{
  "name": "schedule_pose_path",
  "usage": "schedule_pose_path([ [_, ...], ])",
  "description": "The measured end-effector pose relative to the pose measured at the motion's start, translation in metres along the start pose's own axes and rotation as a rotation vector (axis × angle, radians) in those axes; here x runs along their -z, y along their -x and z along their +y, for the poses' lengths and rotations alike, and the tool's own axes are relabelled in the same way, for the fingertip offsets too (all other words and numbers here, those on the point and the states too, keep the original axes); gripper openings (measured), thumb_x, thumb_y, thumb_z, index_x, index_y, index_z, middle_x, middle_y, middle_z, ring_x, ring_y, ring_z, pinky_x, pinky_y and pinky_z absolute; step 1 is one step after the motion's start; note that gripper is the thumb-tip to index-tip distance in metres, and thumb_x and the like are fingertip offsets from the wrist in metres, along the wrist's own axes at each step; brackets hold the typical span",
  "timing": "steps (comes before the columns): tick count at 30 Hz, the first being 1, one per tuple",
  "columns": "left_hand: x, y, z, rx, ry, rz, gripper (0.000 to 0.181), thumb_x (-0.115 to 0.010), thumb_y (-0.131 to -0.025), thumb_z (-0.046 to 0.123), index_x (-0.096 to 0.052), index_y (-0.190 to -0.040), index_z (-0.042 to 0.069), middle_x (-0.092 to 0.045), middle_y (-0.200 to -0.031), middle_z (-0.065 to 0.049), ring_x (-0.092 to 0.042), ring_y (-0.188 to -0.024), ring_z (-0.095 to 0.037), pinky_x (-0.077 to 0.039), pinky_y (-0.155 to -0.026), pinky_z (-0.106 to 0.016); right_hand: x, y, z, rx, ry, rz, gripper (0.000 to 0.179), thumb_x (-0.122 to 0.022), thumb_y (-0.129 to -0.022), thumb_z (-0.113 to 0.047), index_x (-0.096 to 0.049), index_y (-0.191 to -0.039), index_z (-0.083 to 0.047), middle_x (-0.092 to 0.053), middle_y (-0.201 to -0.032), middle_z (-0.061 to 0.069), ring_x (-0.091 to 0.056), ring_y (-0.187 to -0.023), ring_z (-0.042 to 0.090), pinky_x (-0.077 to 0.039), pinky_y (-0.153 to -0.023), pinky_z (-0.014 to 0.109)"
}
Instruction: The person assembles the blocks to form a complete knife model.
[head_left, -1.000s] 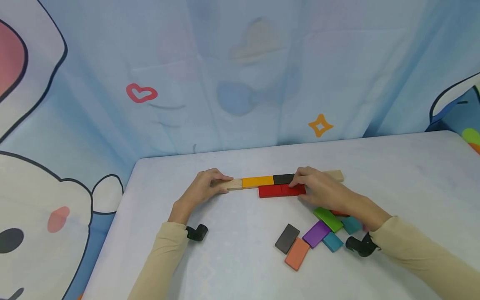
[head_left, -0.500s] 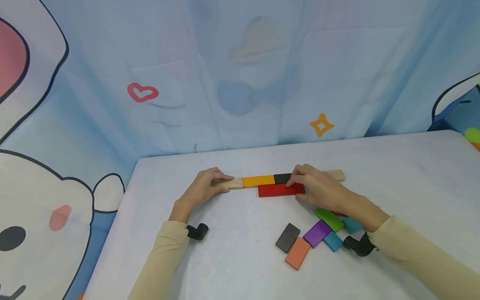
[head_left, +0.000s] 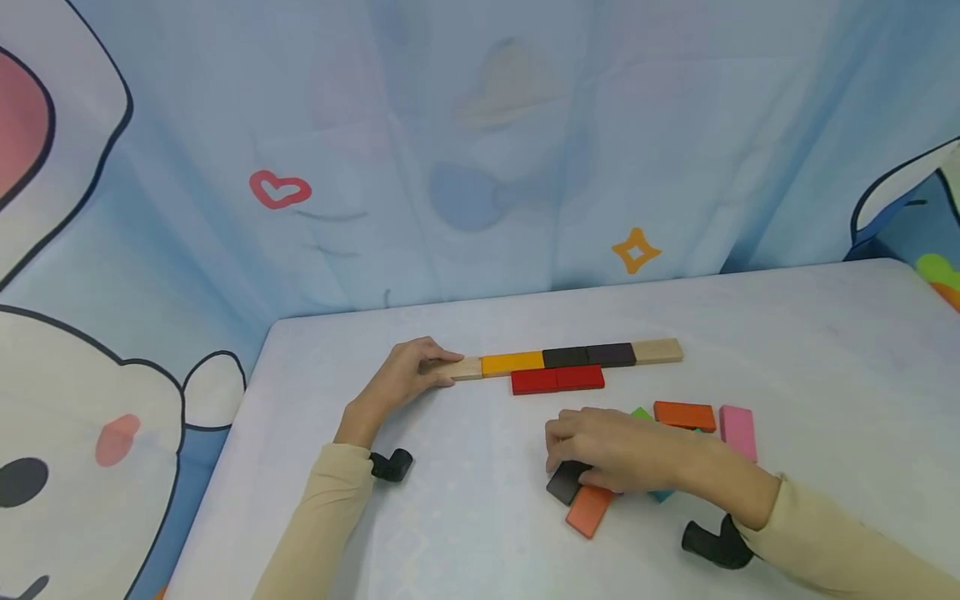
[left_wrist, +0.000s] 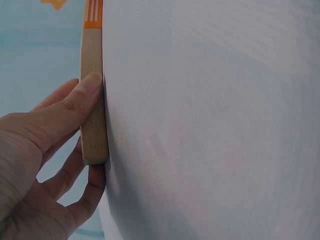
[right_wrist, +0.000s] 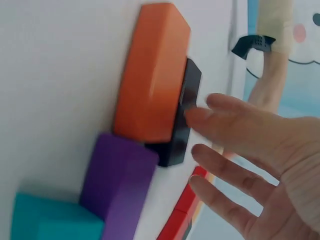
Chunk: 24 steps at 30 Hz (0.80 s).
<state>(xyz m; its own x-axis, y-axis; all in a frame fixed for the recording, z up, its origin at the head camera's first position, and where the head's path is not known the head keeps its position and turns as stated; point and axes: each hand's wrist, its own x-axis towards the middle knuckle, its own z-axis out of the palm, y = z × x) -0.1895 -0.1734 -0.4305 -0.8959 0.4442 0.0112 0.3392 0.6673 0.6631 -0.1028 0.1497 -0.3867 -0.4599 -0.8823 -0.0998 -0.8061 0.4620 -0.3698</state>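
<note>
At the left end of a row of blocks, my left hand [head_left: 405, 375] pinches a plain wooden block [left_wrist: 92, 125] between thumb and fingers. A yellow block [head_left: 512, 363], two dark blocks [head_left: 565, 357] and another plain block [head_left: 657, 351] continue that row. Two red blocks [head_left: 557, 380] lie end to end along its near side. My right hand [head_left: 622, 454] is over the loose pile, fingers spread, thumb tip right at a dark grey block [head_left: 564, 483]. An orange block [right_wrist: 152, 75] leans beside that block, with a purple block [right_wrist: 117, 185] adjoining.
Around the right hand lie a teal block [right_wrist: 55, 220], a green block [head_left: 642, 413] mostly hidden, a red-orange block [head_left: 685, 415] and a pink block [head_left: 738, 432]. Behind the white table [head_left: 450, 517] hangs a blue patterned curtain [head_left: 480, 100].
My right hand has left the red blocks and come toward me, down to the dark grey block in the pile. The left hand keeps its grip on the plain block.
</note>
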Motion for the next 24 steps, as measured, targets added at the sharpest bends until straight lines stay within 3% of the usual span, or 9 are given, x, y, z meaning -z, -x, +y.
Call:
schedule_pose_path([
  [5, 0.000, 0.001, 0.001, 0.006, -0.006, -0.010, 0.036, -0.082, -0.091, 0.011, -0.077, -0.126, 0.011, -0.071, -0.112, -0.004, -0.063, -0.107, -0.022, -0.051, -0.101, -0.041, -0.007, -0.001, -0.003, -0.021, -0.027, -0.029, 0.028, -0.086, -0.086, -0.005, -0.081, -0.110, -0.019, -0.063, -0.104, -0.010, -0.055, -0.095, 0.006, -0.057, -0.086, 0.024],
  [15, 0.000, -0.001, 0.000, -0.005, -0.008, -0.011, 0.036, -0.081, -0.091, 0.011, -0.077, -0.127, 0.010, -0.071, -0.114, -0.004, -0.062, -0.107, -0.023, -0.052, -0.101, -0.041, -0.015, -0.004, -0.001, -0.004, -0.052, 0.022, 0.031, -0.085, -0.086, -0.002, -0.079, -0.114, -0.013, -0.062, -0.108, -0.004, -0.057, -0.099, 0.010, -0.058, -0.087, 0.023],
  [24, 0.001, -0.001, 0.002, 0.012, -0.026, -0.006, 0.037, -0.082, -0.091, 0.011, -0.077, -0.127, 0.012, -0.071, -0.114, -0.004, -0.063, -0.109, -0.023, -0.051, -0.103, -0.042, -0.019, -0.007, 0.003, -0.013, -0.080, 0.024, 0.034, -0.087, -0.086, -0.007, -0.080, -0.117, -0.018, -0.060, -0.104, -0.009, -0.054, -0.097, 0.006, -0.056, -0.084, 0.021],
])
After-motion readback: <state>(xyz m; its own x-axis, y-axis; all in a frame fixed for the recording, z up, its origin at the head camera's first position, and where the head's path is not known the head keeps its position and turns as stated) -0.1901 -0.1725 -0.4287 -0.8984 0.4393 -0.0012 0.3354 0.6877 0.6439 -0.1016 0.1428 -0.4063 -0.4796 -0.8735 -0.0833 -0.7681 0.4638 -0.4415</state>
